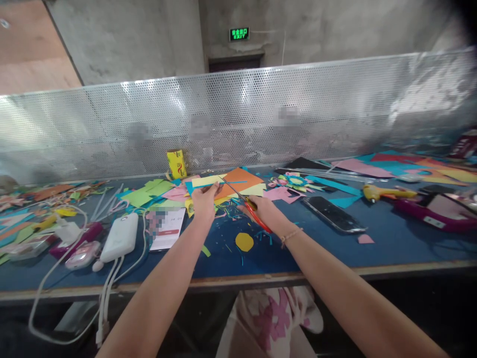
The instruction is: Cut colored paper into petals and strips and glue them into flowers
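Red-handled scissors (256,217) are gripped in my right hand (263,211), their blades pointing up and left toward my other hand. My left hand (206,196) is closed in a pinch at the blade tips; a pale yellow paper strip (204,181) shows just behind it, and what the fingertips hold is too small to make out. Orange paper (242,180) lies behind both hands among blue, yellow and pink pieces. A round yellow paper piece (244,242) rests on the blue table (223,263) nearer to me, with thin scraps around it.
To the left are a white power bank (119,237) with cables, a lit phone (167,228) and green paper (149,193). A dark phone (333,215), a yellow glue gun (387,193) and a purple case (434,215) lie right. A perforated metal screen (238,119) stands behind.
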Motion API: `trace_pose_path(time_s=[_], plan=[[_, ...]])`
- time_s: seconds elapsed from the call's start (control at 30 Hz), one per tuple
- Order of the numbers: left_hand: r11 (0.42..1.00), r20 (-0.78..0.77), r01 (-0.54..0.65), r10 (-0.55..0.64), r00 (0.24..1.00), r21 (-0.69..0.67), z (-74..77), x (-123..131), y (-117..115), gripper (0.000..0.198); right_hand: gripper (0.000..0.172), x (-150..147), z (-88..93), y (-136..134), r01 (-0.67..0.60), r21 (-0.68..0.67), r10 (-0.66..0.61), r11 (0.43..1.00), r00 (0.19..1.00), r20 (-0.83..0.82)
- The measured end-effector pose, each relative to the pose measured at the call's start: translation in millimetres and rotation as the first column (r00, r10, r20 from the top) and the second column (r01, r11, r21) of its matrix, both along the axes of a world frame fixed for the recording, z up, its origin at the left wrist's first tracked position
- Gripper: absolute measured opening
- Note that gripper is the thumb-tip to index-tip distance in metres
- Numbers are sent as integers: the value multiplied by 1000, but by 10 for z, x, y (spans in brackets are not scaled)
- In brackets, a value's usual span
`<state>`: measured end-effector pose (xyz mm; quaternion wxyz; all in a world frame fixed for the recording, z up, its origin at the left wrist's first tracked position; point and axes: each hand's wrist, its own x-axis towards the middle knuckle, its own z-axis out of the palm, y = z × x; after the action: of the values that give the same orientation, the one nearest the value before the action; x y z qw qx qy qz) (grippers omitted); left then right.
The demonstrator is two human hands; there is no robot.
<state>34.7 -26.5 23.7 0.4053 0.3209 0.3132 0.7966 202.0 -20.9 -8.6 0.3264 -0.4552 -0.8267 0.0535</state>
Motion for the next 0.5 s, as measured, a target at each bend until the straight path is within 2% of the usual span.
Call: trace_pose_path(time_s=[0.5], plan=[[1000, 2, 11, -11, 1000, 5, -9, 0, -2, 13, 46, -19, 0, 26, -16, -44, 14, 999, 999, -48]])
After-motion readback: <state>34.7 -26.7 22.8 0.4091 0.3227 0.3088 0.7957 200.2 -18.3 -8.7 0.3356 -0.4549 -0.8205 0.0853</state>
